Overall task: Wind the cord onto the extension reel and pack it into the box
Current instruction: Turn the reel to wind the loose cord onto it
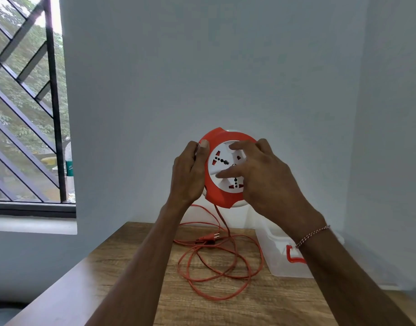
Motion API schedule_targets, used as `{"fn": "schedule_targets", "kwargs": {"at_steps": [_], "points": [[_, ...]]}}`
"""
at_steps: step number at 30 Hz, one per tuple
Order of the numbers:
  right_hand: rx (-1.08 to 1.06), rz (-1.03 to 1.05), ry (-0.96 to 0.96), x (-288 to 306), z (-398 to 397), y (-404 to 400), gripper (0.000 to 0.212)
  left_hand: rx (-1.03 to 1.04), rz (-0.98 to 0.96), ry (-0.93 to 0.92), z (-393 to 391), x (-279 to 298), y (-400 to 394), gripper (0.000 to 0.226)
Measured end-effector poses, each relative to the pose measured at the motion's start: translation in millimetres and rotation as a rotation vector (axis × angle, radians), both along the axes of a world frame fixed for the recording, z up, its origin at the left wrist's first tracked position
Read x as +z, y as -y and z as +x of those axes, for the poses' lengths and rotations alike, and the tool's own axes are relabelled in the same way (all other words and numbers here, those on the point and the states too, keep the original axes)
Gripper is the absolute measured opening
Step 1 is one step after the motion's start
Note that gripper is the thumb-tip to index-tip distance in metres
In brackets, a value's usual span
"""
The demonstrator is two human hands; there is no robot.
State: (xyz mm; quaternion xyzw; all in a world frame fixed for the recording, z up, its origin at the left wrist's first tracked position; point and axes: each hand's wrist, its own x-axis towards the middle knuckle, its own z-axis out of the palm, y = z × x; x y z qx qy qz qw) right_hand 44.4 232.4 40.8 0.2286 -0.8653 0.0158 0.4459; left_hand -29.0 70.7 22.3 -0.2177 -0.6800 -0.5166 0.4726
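Observation:
I hold a round orange extension reel (222,196) with a white socket face up in the air above the table. My left hand (189,174) grips its left rim, thumb on the front edge. My right hand (261,175) lies over the white face, its fingers curled onto the centre disc. An orange cord (216,271) hangs from the reel's bottom and lies in loose loops on the wooden table (136,278), with its plug (208,237) near the back. A clear plastic box (276,257) with a red latch stands at the right, partly behind my right forearm.
A white wall stands close behind the table. A window with a dark diagonal grille (25,109) is at the left, with a bottle (70,172) on its sill. The table's left edge runs diagonally toward me.

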Motion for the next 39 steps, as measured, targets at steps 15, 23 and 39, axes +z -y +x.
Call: {"fn": "schedule_targets", "kwargs": {"at_steps": [15,23,39], "points": [[-0.083,-0.245,-0.064,-9.7,-9.1,2.7,0.065,0.008,-0.009,0.01,2.3,0.7,0.0,0.037],[0.022,-0.223,-0.073,1.1,-0.9,-1.3,0.034,0.005,0.008,0.027,2.2,1.4,0.4,0.032],[-0.058,-0.104,-0.046,-10.7,-9.8,-0.4,0.061,0.012,-0.02,0.01,1.6,1.2,-0.1,0.038]]}}
